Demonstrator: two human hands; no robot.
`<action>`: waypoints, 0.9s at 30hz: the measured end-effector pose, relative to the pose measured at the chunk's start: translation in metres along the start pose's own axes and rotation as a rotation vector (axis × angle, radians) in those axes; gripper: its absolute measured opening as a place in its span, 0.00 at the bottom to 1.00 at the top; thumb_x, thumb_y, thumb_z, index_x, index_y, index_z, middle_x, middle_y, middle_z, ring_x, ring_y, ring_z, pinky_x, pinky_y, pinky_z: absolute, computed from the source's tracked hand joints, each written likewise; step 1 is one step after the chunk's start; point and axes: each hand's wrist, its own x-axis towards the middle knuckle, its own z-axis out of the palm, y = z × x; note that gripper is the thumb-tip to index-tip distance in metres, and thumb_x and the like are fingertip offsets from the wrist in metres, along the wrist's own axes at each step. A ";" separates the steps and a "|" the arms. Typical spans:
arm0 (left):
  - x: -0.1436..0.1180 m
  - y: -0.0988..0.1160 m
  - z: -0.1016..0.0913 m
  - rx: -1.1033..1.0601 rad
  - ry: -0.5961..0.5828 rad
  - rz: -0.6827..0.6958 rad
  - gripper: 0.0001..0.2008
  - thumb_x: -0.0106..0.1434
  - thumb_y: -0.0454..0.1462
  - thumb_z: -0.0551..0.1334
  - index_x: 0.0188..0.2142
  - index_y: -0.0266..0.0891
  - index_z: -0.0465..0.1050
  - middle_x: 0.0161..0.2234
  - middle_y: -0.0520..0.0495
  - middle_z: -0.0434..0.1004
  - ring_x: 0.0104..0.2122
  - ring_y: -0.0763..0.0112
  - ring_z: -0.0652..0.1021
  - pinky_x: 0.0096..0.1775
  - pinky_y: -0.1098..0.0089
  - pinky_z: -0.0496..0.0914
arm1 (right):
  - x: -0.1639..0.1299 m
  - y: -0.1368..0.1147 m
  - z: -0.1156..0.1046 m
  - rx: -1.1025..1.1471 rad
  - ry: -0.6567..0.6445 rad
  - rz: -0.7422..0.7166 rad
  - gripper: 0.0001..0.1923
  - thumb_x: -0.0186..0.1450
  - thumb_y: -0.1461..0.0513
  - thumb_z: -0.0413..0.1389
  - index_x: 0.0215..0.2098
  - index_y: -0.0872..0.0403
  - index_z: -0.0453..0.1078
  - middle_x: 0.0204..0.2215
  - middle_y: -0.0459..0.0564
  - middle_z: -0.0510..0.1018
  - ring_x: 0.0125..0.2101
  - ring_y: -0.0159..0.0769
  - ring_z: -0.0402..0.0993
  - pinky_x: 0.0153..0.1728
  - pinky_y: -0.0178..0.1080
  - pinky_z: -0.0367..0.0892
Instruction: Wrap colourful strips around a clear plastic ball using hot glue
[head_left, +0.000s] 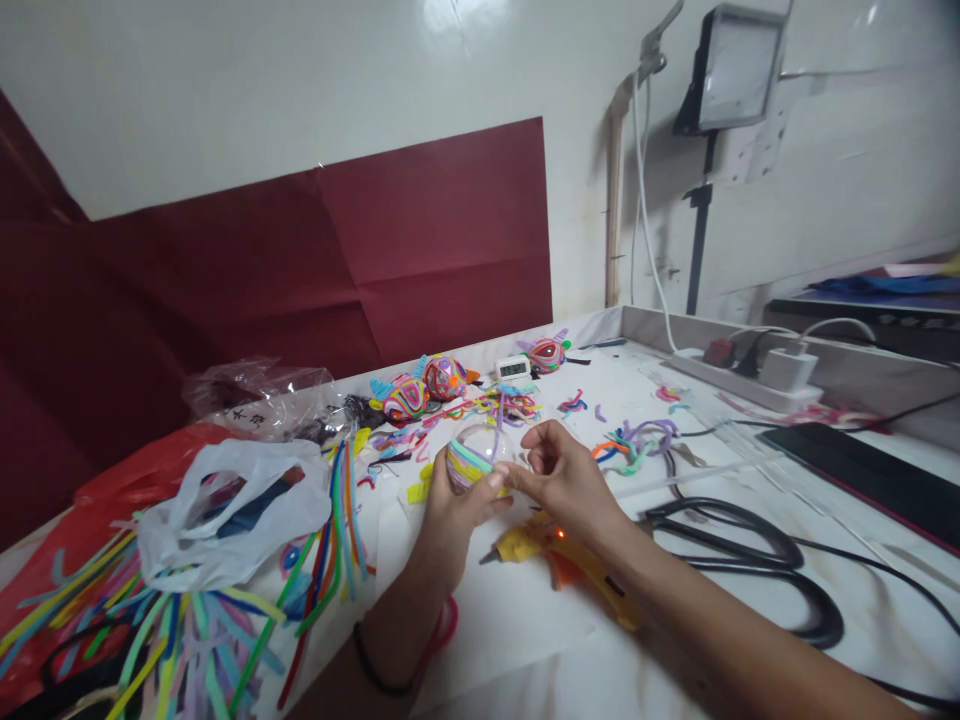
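My left hand [450,510] grips a clear plastic ball [480,452] partly wrapped in coloured pipe-cleaner strips, held a little above the white table [525,610]. My right hand [562,475] pinches the ball's right side with thumb and fingers. Under my right wrist lies a yellow glue gun [559,560] with a small red light on. Several finished striped balls [420,388] sit farther back.
Long coloured pipe cleaners [187,630] and a white plastic bag [225,510] lie at left on red plastic. Black cables [757,560] loop at right, beside a power strip [750,375] and a dark tablet [862,465]. A small digital clock [514,367] and loose scraps [634,445] lie behind.
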 end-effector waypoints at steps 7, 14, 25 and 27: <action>0.001 -0.005 -0.001 -0.094 -0.015 -0.012 0.22 0.56 0.38 0.66 0.50 0.42 0.63 0.44 0.44 0.75 0.43 0.62 0.78 0.40 0.60 0.77 | -0.005 -0.004 0.002 -0.083 0.028 -0.036 0.22 0.51 0.48 0.63 0.33 0.51 0.61 0.19 0.36 0.60 0.20 0.29 0.56 0.22 0.34 0.52; 0.004 -0.007 -0.002 -0.089 0.009 0.004 0.18 0.55 0.38 0.65 0.45 0.41 0.65 0.42 0.45 0.75 0.40 0.66 0.77 0.43 0.58 0.76 | -0.007 -0.001 0.003 -0.084 -0.017 -0.044 0.18 0.52 0.53 0.61 0.35 0.50 0.61 0.19 0.36 0.59 0.20 0.29 0.57 0.22 0.34 0.52; 0.002 -0.005 -0.001 -0.085 -0.007 0.020 0.23 0.52 0.37 0.68 0.48 0.42 0.64 0.40 0.47 0.76 0.38 0.65 0.78 0.45 0.57 0.74 | -0.008 -0.001 0.003 -0.083 -0.019 -0.008 0.18 0.52 0.53 0.62 0.35 0.50 0.61 0.20 0.36 0.60 0.20 0.29 0.57 0.22 0.34 0.53; 0.003 -0.005 -0.001 -0.060 -0.004 0.024 0.24 0.52 0.36 0.68 0.48 0.41 0.64 0.38 0.47 0.77 0.37 0.66 0.79 0.44 0.57 0.74 | -0.008 -0.001 0.003 -0.088 -0.019 -0.004 0.19 0.52 0.53 0.62 0.35 0.50 0.61 0.20 0.36 0.60 0.20 0.29 0.57 0.22 0.34 0.54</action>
